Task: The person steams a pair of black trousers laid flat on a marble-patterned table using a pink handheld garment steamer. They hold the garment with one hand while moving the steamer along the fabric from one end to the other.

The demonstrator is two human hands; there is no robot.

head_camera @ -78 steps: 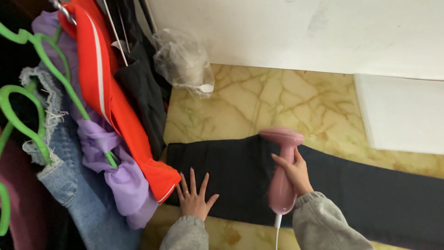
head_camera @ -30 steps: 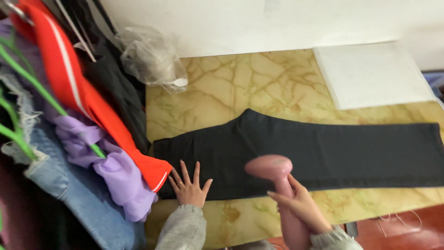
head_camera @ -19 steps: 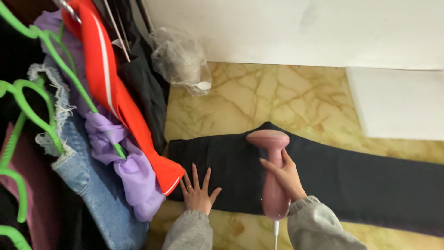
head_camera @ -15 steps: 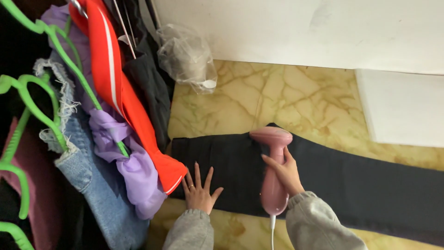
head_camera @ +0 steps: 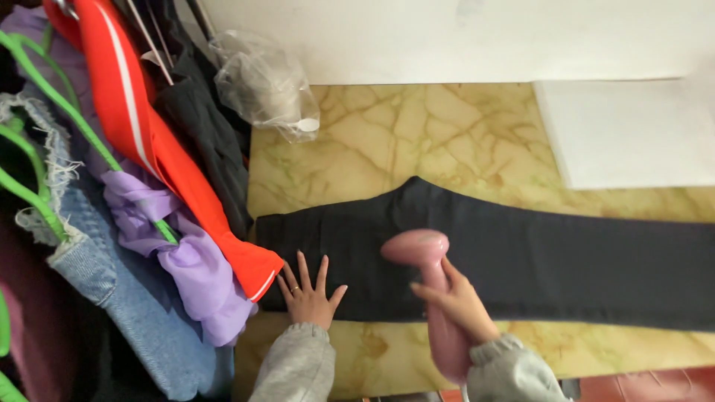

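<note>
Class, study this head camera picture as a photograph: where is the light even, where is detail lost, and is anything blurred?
Head view: soft, even light on the yellow marbled floor, no hard shadows; the white wall is washed out; the dark folded trousers show little texture; the pink handheld steamer in the right hand is slightly soft, while the flat left hand looks sharper.

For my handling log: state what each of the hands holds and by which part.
Right hand grips the pink plastic handheld steamer around its handle. Left hand holds nothing; it lies flat on the dark grey trousers.
</note>
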